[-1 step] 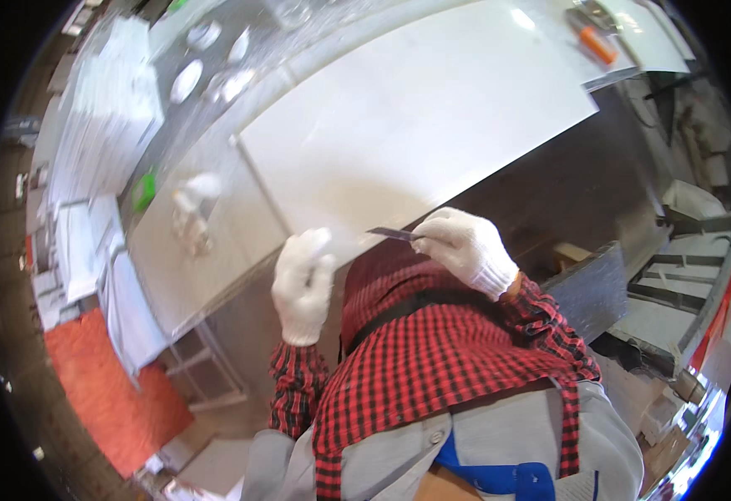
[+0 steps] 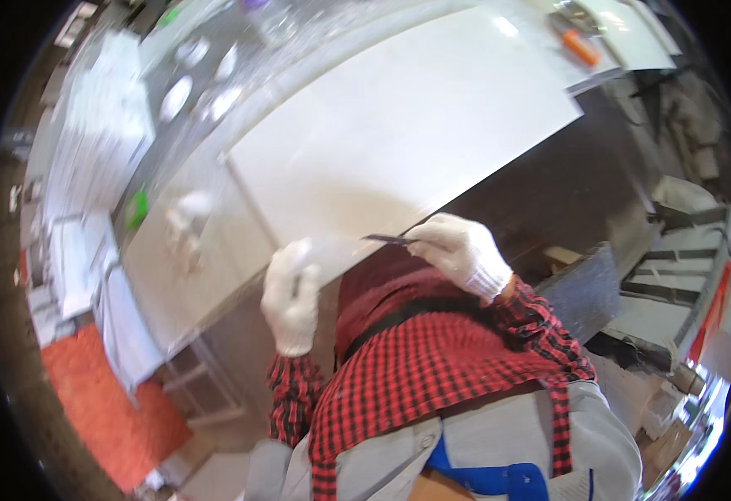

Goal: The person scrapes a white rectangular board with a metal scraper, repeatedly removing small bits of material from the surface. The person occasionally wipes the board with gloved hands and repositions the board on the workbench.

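Note:
My right hand (image 2: 461,255), in a white knit glove, is closed on a thin dark blade (image 2: 387,239). The blade points left, just over the near edge of a large white panel (image 2: 399,108). My left hand (image 2: 291,296), also gloved in white, is at the panel's near left corner with its fingers bent together. A hazy, pale translucent patch (image 2: 332,250) lies between the left fingers and the blade tip. What the left fingers hold, if anything, I cannot make out.
The panel rests on a worktable (image 2: 215,284). Crumpled gloves (image 2: 186,225) and a green item (image 2: 136,210) lie to the left, near a tall stack of white sheets (image 2: 102,134). An orange-handled tool (image 2: 581,48) sits at the far right. A grey board (image 2: 582,288) stands near my right arm.
The whole view has shifted slightly. The blade now looks thinner and more level. Both hands keep nearly the same places at the panel's near edge.

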A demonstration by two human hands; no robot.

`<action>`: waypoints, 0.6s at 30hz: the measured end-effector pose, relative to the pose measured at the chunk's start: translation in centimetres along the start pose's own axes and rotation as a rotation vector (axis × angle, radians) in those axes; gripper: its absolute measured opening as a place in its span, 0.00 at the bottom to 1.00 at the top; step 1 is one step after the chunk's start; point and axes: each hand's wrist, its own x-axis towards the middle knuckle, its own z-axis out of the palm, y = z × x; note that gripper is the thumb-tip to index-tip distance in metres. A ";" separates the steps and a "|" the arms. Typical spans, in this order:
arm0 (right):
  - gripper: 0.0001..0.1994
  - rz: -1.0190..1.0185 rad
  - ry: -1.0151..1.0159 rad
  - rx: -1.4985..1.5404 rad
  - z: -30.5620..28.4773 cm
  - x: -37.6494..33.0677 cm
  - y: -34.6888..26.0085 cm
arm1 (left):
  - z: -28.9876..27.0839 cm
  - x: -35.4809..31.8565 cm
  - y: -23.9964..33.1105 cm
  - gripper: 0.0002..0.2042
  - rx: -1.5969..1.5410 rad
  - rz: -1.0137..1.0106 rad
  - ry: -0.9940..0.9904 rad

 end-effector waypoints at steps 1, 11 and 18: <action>0.08 0.013 0.044 -0.021 -1.4 0.0 0.8 | 0.2 -0.4 0.1 0.14 -0.066 -0.172 0.065; 0.14 0.293 0.563 0.143 -21.0 4.2 7.6 | 5.8 0.4 -1.4 0.19 0.055 -0.116 0.392; 0.15 0.339 0.687 0.060 -35.8 11.4 17.1 | 6.7 1.3 -1.6 0.18 0.284 -0.136 0.447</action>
